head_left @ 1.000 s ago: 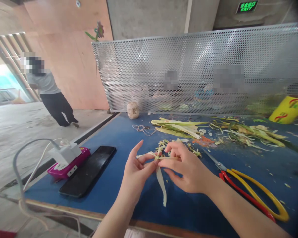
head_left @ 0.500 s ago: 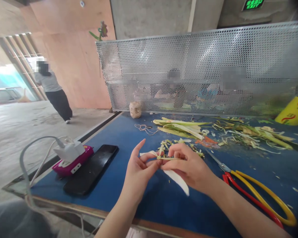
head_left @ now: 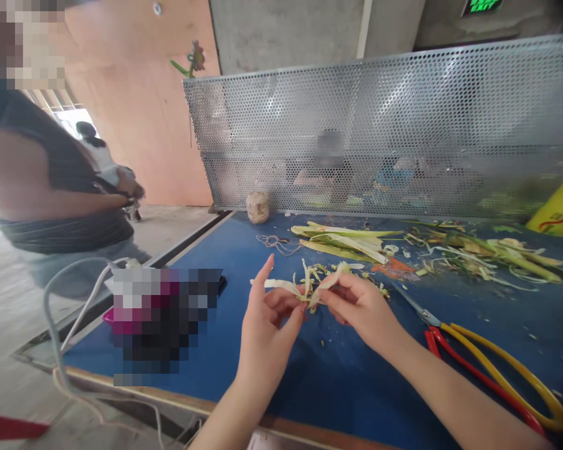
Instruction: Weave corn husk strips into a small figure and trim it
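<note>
You hold a small bundle of pale leaf strips [head_left: 309, 290] just above the blue tabletop [head_left: 338, 387], near the middle of its front half, with loose ends sticking out toward 9 and 1 o'clock. Your left hand [head_left: 268, 319] pinches the bundle between thumb and middle fingers, nearly closed, while its index finger [head_left: 268, 265] stands straight up, free of the strips. Your right hand [head_left: 363, 309] meets it from 3 o'clock, with the fingers curled tight and the tips gripping the same bundle, so the two hands touch at the strips. Small leaf scraps [head_left: 373, 287] lie right behind your knuckles. At 4 o'clock lie scissors [head_left: 478, 365] with red and yellow handles, well apart from your hands. At 12 o'clock is a pile of long green-yellow leaves [head_left: 342, 240]. At 11 o'clock, against the perforated metal screen [head_left: 380, 125], sits a ball of twine [head_left: 258, 207].
</note>
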A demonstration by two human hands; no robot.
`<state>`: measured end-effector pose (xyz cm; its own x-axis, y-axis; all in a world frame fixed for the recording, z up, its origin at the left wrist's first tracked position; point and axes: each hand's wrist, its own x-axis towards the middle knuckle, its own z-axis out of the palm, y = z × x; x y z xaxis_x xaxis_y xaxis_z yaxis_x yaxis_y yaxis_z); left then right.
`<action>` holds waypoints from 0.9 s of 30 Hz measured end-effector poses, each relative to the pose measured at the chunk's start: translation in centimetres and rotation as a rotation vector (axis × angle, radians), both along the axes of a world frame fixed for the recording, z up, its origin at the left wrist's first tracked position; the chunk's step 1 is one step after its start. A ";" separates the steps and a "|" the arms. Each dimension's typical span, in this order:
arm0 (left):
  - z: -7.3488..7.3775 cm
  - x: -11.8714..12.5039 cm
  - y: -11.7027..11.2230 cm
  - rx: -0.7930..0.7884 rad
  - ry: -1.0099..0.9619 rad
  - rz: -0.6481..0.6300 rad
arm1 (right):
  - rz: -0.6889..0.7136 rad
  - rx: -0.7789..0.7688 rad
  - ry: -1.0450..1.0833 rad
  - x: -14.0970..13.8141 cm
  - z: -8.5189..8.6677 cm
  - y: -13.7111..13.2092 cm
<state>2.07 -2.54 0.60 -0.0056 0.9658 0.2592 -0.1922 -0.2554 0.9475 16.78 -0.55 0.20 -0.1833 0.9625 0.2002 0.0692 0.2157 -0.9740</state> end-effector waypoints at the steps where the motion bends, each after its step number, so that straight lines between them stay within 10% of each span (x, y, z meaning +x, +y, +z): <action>1: 0.0 0.0 -0.1 0.015 0.020 0.003 | 0.009 -0.035 0.031 0.0 0.0 0.0; 27: -0.4 0.0 0.1 0.068 0.116 0.022 | 0.005 -0.021 0.067 -0.2 -0.8 0.4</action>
<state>2.05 -2.47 0.20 0.0071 0.9461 0.3239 -0.0762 -0.3224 0.9435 16.53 -0.12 -0.62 -0.1755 0.9657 0.1915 0.0026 0.1950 -0.9808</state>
